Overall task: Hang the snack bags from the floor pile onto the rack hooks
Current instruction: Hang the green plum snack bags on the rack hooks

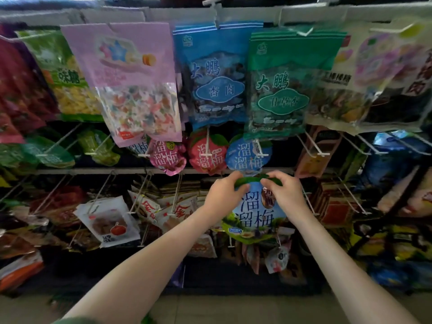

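In front of the person, a wire rack (93,170) fills the view, with rows of white hooks carrying snack bags. Along the top row hang the biggest packs: a pink candy bag (131,78), tilted, a blue bag (215,78) beside it, and a green bag (285,85) overlapping the blue one's right edge. A strip of tiled floor (210,307) shows at the bottom edge.

Both bare forearms reach up from below towards the middle of the rack. Between the hands is a blue round snack bag (254,211) with white characters and a green top edge, held upright just under the middle rail and in front of the lower row of packs. The left hand (222,195) pinches the green edge at its left end, and the right hand (287,195) pinches it at the right end, fingers curled over the top. Whether the bag's hole sits on a hook cannot be told, since the fingers cover it.

Just above the hands, three smaller round bags hang side by side: a pink one (167,156), a red one (207,155) and a blue one (247,155), the last on a white hook (260,148).
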Demonstrator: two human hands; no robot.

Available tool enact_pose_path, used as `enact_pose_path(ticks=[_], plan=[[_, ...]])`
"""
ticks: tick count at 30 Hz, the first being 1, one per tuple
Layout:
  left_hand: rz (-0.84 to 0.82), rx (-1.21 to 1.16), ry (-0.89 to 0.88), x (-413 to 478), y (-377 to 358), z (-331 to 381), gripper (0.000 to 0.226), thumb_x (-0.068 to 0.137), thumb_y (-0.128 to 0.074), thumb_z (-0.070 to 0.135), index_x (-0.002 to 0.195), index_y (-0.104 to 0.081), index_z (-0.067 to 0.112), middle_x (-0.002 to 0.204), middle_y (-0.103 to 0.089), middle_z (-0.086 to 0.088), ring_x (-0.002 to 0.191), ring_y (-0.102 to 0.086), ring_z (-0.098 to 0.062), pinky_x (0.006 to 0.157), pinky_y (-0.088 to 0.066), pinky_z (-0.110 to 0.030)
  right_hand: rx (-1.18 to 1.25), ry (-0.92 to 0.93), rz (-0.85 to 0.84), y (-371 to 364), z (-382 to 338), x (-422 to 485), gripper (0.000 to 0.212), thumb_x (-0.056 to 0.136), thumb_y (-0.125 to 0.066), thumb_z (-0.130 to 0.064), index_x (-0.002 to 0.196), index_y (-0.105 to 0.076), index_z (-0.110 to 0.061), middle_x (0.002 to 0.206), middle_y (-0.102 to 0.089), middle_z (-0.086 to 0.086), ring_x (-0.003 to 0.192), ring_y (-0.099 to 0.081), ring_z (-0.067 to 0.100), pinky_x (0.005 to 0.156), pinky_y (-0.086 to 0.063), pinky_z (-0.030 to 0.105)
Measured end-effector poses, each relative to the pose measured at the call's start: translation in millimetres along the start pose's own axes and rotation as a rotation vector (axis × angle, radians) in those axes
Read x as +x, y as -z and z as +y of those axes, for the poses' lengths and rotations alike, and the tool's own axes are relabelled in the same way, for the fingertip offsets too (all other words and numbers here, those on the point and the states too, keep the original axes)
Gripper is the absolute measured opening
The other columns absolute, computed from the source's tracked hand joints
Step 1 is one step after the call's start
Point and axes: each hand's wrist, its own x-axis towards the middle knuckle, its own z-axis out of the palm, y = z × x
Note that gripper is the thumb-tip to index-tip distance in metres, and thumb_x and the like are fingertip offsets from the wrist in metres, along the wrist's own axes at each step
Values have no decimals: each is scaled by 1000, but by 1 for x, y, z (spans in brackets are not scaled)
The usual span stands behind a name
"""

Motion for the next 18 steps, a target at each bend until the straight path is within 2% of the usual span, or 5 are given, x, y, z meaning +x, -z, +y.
enact_pose_path(ticks=[4, 8, 13, 16, 18], plan=[[70, -46, 85, 7, -14, 6, 14, 93, -57, 30, 92, -54, 16, 64, -52, 6, 52, -45, -6, 45, -30, -22, 29, 40, -80, 10, 6, 16, 7, 88, -63, -21, 90, -64, -14, 87, -64, -5, 87, -59, 11, 76, -44, 27], [132, -90, 263, -7, -7, -16, 18, 91, -60, 29, 80, -48, 21, 63, -49, 3, 56, -46, -15, 51, -32, -28, 23, 51, -265, -12, 2, 25, 15, 91, -60, -20, 104, -65, -15, 101, -60, -7, 100, -55, 10, 87, -43, 26], [202, -78, 412, -41, 37, -61, 27, 88, -61, 33, 68, -44, 26, 62, -50, 3, 58, -49, -14, 53, -34, -30, 21, 43, -454, -79, -25, 17, 21, 90, -62, -23, 108, -63, -14, 104, -59, -5, 102, -55, 10, 83, -40, 23], [262, -41, 427, -63, 79, -95, 24, 86, -63, 33, 72, -48, 22, 63, -51, 4, 64, -51, -16, 57, -35, -30, 26, 82, -501, -134, -52, 7, 12, 89, -63, -23, 99, -61, -18, 100, -61, -5, 99, -57, 11, 82, -43, 25], [314, -13, 415, -79, 113, -120, 19, 87, -63, 31, 79, -52, 17, 68, -51, 4, 71, -51, -16, 60, -33, -30, 29, 115, -514, -173, -77, -4, 16, 89, -62, -23, 103, -63, -16, 98, -61, -5, 96, -57, 11, 80, -43, 26]])
